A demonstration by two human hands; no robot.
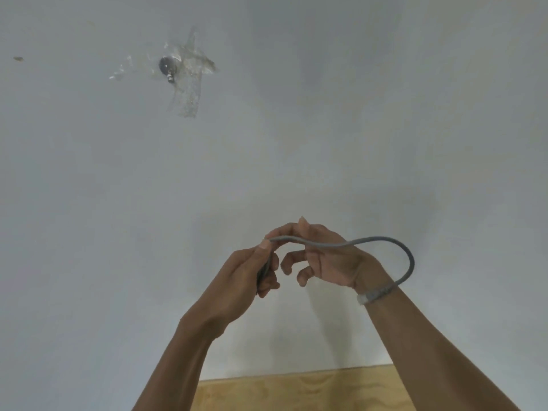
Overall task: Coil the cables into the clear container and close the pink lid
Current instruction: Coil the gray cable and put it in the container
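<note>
A grey cable (382, 241) arcs in the air in front of a pale wall. My left hand (252, 274) pinches it near its bend, with more cable running down inside the fist. My right hand (323, 256) sits just behind the cable, thumb and forefinger touching it, the other fingers curled loosely. The cable loops out to the right and curves back to a clear plug (372, 295) that rests against my right wrist. The clear container and the pink lid are out of view.
A pale grey wall (296, 129) fills most of the view. A small metal fitting under strips of clear tape (189, 81) is stuck to it at upper left. A light wooden surface (296, 393) shows at the bottom edge between my forearms.
</note>
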